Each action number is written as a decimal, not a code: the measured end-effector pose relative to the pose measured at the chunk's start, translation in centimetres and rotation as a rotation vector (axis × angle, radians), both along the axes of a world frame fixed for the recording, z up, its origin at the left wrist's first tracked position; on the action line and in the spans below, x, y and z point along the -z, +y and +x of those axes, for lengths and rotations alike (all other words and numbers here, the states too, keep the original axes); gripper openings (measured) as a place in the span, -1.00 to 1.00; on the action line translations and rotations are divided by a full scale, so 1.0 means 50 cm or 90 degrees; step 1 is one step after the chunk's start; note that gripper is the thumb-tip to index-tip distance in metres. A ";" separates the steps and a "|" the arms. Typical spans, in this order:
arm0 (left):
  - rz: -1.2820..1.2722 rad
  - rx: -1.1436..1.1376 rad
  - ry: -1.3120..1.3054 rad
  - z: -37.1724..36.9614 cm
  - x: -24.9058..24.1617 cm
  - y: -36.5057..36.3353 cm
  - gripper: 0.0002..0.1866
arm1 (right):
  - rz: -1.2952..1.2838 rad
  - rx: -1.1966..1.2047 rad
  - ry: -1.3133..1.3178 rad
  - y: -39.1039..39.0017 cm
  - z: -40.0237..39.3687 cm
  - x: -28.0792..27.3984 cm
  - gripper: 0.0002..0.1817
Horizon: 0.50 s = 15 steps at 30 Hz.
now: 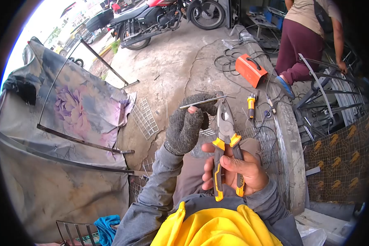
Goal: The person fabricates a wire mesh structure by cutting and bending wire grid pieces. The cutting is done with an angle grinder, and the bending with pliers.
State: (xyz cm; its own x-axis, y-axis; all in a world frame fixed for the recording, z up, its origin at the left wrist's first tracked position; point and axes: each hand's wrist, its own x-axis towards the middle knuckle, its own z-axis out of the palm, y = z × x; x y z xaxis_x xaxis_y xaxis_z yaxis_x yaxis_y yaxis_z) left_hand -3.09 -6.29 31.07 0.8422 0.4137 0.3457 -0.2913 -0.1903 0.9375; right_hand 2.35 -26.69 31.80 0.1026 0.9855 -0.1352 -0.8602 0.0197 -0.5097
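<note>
My left hand [183,133], in a dark grey knit glove with a bare thumb tip showing, is closed around a thin metal rod [201,102]. The rod lies nearly level across the fingers, and its right end reaches the jaws of the combination pliers [225,129]. These pliers have yellow and black handles and point away from me, jaws uppermost. Bare fingers of my right hand [250,170] wrap the handles, which are spread apart. Below both hands are my knees and a yellow cloth [217,225] over my front.
An orange box with a black handle [250,70] stands on the concrete among cables. Nearer lies a yellow power tool [251,106]. At the right, a person [301,45] bends over metal frames. A wire grid [145,119], draped cloth [74,98] and motorcycle [151,20] are left and ahead.
</note>
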 end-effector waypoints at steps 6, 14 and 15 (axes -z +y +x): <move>0.031 0.038 -0.029 -0.002 -0.023 0.003 -0.36 | 0.014 0.019 0.139 0.001 -0.022 0.011 -0.64; 0.205 0.045 0.035 -0.011 -0.074 -0.001 -0.70 | -0.015 0.021 0.055 -0.026 -0.014 -0.007 -0.67; 0.223 0.061 0.018 -0.008 -0.078 -0.001 -0.72 | -0.014 0.022 0.054 -0.029 -0.010 -0.008 -0.67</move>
State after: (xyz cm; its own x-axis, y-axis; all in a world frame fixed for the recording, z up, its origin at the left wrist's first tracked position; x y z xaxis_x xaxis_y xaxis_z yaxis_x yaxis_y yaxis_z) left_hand -3.51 -6.33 34.97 0.8825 0.1926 0.4290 -0.2990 -0.4743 0.8280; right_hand 1.86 -28.13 32.20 0.1231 0.9784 -0.1658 -0.8991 0.0393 -0.4359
